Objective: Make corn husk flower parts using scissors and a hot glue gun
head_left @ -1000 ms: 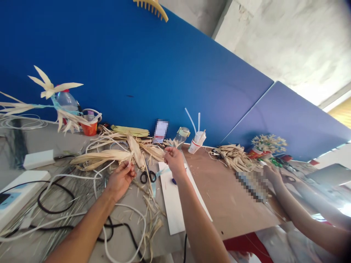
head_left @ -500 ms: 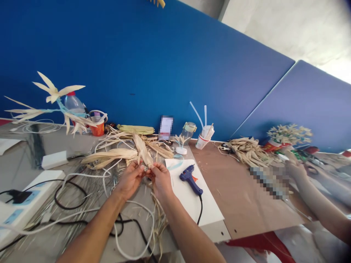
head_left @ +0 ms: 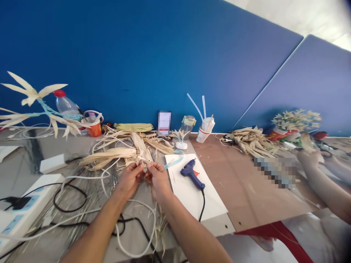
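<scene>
My left hand (head_left: 129,179) and my right hand (head_left: 159,178) are close together, thumbs and fingers pinched at the lower end of a dry corn husk (head_left: 140,145). The husk points up and away, its held end partly hidden by my fingers. Behind my hands lies a pile of loose husks (head_left: 112,156). To the right, a blue hot glue gun (head_left: 192,174) rests on a sheet of white paper (head_left: 178,199). A small husk flower (head_left: 180,134) stands in a white base beyond the paper.
A white power strip (head_left: 35,195) and looping white cable (head_left: 154,223) lie at left and front. Husk flowers on blue stems (head_left: 48,106) rise at far left. A cup with straws (head_left: 203,135) stands by the partition. At right, a co-worker's hand (head_left: 308,159) holds a husk.
My view has shifted slightly, moving the surroundings in the picture. Both hands stay pinched together at the husk, with small finger movements. The co-worker's hand appears farther right.
</scene>
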`<state>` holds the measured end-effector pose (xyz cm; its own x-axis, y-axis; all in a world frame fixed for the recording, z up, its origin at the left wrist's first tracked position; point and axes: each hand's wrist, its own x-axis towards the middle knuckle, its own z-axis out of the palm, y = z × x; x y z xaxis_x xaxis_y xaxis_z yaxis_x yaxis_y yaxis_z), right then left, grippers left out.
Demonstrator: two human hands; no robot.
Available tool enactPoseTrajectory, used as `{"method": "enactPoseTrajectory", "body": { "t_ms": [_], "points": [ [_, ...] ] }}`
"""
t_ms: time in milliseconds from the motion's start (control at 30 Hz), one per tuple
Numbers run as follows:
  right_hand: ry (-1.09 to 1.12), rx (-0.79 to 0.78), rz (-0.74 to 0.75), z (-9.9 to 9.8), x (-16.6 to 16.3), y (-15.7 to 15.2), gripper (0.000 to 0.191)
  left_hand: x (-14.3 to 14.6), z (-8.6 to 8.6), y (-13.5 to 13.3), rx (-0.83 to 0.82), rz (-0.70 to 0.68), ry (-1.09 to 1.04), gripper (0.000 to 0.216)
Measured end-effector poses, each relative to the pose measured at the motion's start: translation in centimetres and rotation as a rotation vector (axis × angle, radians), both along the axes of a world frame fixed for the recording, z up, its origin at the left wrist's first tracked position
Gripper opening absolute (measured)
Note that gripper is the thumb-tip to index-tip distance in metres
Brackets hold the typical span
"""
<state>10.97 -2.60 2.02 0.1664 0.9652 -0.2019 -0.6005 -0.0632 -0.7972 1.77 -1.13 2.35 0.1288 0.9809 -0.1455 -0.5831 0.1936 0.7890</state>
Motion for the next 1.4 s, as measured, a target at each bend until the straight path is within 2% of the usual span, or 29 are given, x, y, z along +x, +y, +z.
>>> {"method": "enactPoseTrajectory", "body": {
  "t_ms": [333,533,1000,1233,1400],
  "points": [
    [0.297,-0.086,-0.114,1.7,3.9,1.5,0.012,-0.6,0.1,0.3,-0.021,0.000,-0.089,0.022],
    [0.423,-0.116,-0.182,2.2,6.2,1.8,0.012,-0.5,0.4,0.2,-0.007,0.016,-0.061,0.023],
    [0.327,-0.096,-0.036,1.9,5.0,1.4,0.014,-0.3,0.4,0.3,0.007,0.011,0.041,0.029],
    [0.265,-0.052,0.069,1.6,4.4,1.2,0.015,-0.3,0.1,0.6,0.007,0.165,0.066,0.039],
    [0.259,-0.044,0.088,1.5,4.0,1.0,0.014,0.0,0.0,0.6,0.076,0.218,0.159,0.035]
  ]
}}
